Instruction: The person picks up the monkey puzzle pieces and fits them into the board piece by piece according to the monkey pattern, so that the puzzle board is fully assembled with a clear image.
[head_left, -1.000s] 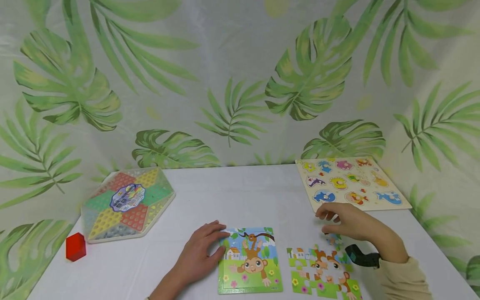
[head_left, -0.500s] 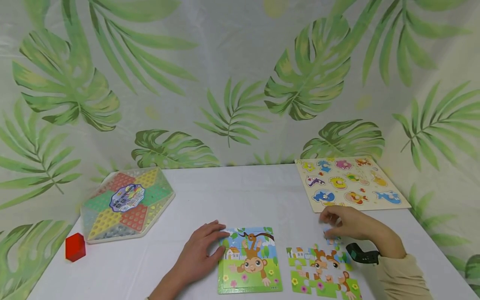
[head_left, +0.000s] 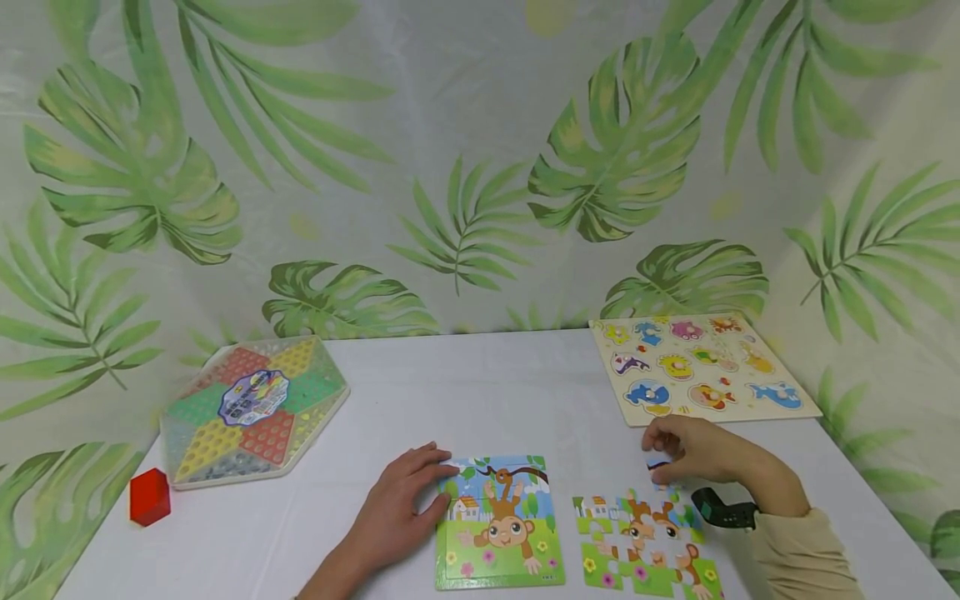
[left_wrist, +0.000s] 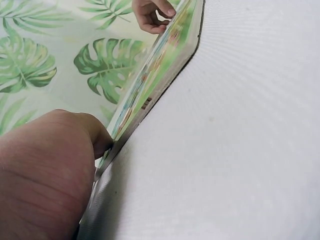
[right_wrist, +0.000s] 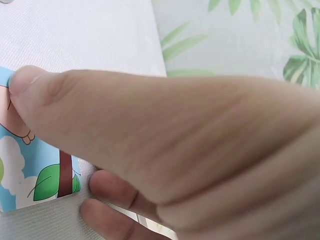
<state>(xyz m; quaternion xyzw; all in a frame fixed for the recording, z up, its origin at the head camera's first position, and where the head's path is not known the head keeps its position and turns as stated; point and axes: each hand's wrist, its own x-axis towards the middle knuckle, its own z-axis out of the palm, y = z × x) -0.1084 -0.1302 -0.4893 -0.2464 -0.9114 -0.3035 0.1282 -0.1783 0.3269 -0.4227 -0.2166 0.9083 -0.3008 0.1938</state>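
Observation:
My left hand (head_left: 401, 508) rests at the left edge of a square monkey picture board (head_left: 498, 578), thumb and fingertips on its border. In the left wrist view the thumb side of that hand (left_wrist: 55, 165) touches the board's edge (left_wrist: 155, 95). My right hand (head_left: 701, 454) pinches a puzzle piece (head_left: 657, 461) above the back of a partly joined monkey jigsaw (head_left: 645, 575). Up close in the right wrist view, the thumb (right_wrist: 80, 105) lies over the piece (right_wrist: 30, 170), which shows sky, a cloud, a leaf and a brown branch.
A wooden peg board with sea animals (head_left: 697, 371) lies at the back right, just behind my right hand. On the left are a hexagonal marble-game board (head_left: 255, 408) and a red block (head_left: 150, 497). A leaf-print cloth (head_left: 465, 167) hangs behind the white table (head_left: 450, 383).
My right hand has lowered slightly, and a puzzle piece now shows between its fingers, turned so that its dark branch shows. My left hand has stayed on the board.

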